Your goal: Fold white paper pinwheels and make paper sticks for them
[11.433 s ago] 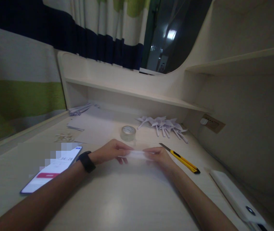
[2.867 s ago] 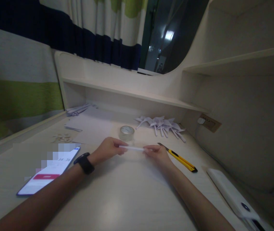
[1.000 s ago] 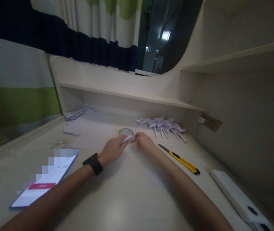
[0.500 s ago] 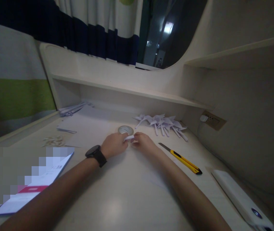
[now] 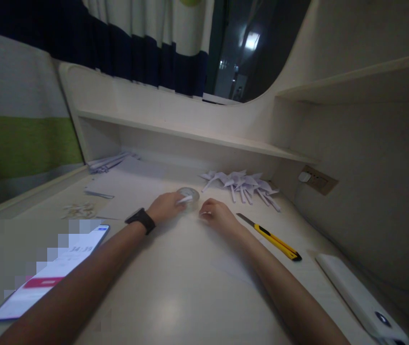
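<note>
My left hand (image 5: 166,207), with a black watch (image 5: 140,219) at its wrist, is closed around a short white paper roll (image 5: 185,199). It is right at the front left of a round roll of clear tape (image 5: 192,192) lying on the desk. A small gap to the right, my right hand (image 5: 219,215) has its fingers pinched together; something small and pale shows at the fingertips, too small to name. Beyond the right hand lie several folded white paper pinwheels (image 5: 242,181) with rolled paper sticks. A yellow utility knife (image 5: 276,240), blade out, lies beside my right forearm.
A lit phone (image 5: 50,278) lies by my left forearm. White paper sheets (image 5: 129,182), paper strips (image 5: 113,162) and a small heap of pale bits (image 5: 79,210) are at the back left. A white flat device (image 5: 355,292) stands right; a shelf (image 5: 190,134) runs behind.
My hands have come apart. The left has moved slightly up and left with the paper roll, off my right fingers and over the tape's edge. The right has barely moved.
</note>
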A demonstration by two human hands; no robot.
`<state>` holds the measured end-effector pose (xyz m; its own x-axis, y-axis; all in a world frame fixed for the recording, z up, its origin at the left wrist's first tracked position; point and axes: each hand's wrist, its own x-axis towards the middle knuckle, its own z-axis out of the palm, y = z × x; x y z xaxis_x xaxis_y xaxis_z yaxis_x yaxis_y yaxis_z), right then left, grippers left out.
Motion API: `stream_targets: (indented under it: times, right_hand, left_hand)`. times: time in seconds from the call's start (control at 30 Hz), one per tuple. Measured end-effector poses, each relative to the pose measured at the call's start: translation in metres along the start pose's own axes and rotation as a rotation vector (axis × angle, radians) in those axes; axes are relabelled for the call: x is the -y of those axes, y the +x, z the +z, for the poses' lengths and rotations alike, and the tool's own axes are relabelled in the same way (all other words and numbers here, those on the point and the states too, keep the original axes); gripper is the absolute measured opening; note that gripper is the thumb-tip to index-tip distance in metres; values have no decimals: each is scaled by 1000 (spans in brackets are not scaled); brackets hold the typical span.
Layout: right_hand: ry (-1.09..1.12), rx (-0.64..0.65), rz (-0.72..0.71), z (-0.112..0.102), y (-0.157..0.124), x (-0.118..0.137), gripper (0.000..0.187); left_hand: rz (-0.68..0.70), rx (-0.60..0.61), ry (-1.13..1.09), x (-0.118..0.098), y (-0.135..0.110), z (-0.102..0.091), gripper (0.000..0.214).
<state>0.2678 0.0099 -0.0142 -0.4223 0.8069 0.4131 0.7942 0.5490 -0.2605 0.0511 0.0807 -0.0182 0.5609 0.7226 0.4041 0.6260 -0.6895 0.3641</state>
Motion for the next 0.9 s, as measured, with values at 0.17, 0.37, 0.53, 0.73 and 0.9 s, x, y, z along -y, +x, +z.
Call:
stream_targets:
  times: [0.17, 0.37, 0.53, 0.73, 0.9]
  right_hand:
    - [13, -12, -16, -3, -9, 4, 14]
    - [180, -50, 185, -6, -19, 10, 10]
    - [458, 61, 272, -11, -17, 7, 14]
    - [572, 104, 348, -15, -18, 8, 18]
    - [455, 57, 401, -14, -22, 4, 21]
  left_hand:
    - [-42, 6, 20, 4, -1, 10, 21]
    - [-41, 13, 16, 0, 0, 8, 21]
    - [-21, 32, -39, 0, -3, 5, 26]
    - [48, 59, -188, 5, -9, -2, 35]
    - [73, 116, -125, -1, -13, -13, 34]
